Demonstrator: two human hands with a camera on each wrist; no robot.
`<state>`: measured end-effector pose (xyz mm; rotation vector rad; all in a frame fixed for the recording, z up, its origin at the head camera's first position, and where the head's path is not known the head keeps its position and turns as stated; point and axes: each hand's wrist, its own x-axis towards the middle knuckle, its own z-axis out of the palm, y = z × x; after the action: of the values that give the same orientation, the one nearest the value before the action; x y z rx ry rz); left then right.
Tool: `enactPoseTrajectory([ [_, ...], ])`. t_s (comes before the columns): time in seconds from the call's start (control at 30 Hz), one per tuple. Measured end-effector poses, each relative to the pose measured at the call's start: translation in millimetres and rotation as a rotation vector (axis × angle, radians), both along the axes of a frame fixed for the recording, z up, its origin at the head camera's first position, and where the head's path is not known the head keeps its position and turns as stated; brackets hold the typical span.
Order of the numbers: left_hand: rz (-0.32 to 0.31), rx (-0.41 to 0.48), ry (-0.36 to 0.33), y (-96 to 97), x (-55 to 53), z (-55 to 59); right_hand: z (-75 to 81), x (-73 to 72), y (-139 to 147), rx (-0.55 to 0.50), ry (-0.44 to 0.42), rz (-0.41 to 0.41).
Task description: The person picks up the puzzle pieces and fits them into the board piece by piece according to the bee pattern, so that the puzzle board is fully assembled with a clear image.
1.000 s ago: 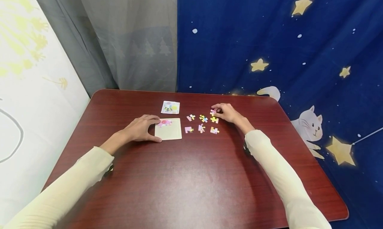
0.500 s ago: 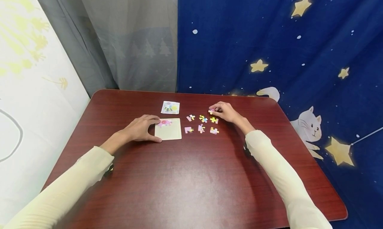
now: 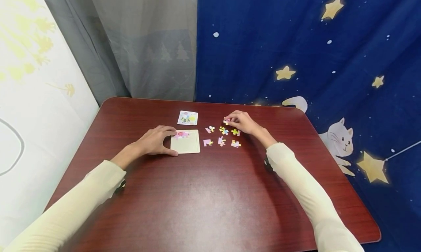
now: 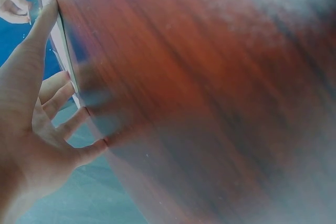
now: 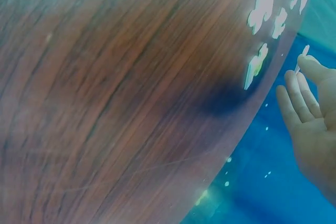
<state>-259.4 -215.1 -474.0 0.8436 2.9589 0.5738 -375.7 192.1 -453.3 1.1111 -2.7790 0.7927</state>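
In the head view my left hand [image 3: 156, 141] spans the left side of a cream puzzle tray [image 3: 185, 146], thumb at its near corner and fingers at its far one. In the left wrist view those fingers are spread and nearly straight. A pink puzzle piece section [image 3: 182, 135] lies in the tray's far left corner, partly behind the fingertips. My right hand [image 3: 242, 121] pinches a small pink and yellow puzzle piece [image 3: 226, 121] between thumb and fingers, raised over the far row of pieces. The right wrist view shows this held piece [image 5: 301, 59] edge-on.
Several loose puzzle pieces [image 3: 222, 141] lie in two rows right of the tray. A square picture card with a bee [image 3: 188, 118] lies beyond the tray. All rest on a dark red wooden table [image 3: 197, 200], with curtains behind its far edge.
My right hand has lifted the pink and yellow piece from the far right of the loose pieces and carried it left. The left hand stays at the tray.
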Motion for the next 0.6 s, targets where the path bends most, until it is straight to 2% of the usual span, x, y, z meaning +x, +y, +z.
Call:
enactPoseTrajectory([
  [0.23,0.001,-0.003,0.004,-0.6,-1.7,-2.6,3.0,6.0,-12.9,-0.015,0.002,0.039],
  [0.43,0.001,-0.006,-0.014,-0.2,-1.4,-0.5,3.4,8.7,-26.1,-0.030,0.017,0.092],
  [0.6,0.001,-0.007,-0.018,-0.8,-1.1,0.4,2.9,10.5,-37.5,-0.001,0.014,0.117],
])
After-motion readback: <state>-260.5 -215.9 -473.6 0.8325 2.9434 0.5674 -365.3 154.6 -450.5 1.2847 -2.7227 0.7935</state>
